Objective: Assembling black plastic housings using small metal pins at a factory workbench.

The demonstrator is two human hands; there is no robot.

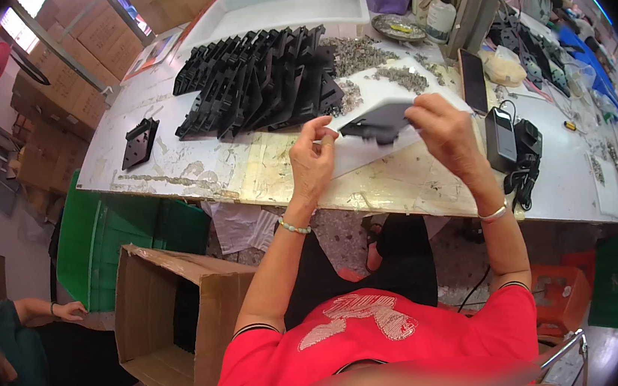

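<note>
A flat black plastic part (381,122), slightly blurred, is held up over the front of the worktable between my two hands. My left hand (312,161) has its fingers closed at the part's left end. The right end is pinched by my right hand (444,127). Behind them, rows of similar black plastic parts (245,87) stand packed together on the table. Small metal pieces (362,55) lie in loose heaps to the right of those rows. One separate black part (140,143) lies at the table's left side.
A white tray (270,6) stands at the back. On the right are a phone (473,81), a black power bank (501,139) and cables. An open cardboard box (207,294) and a green crate (95,238) stand below left. Another person (47,356) is at far left.
</note>
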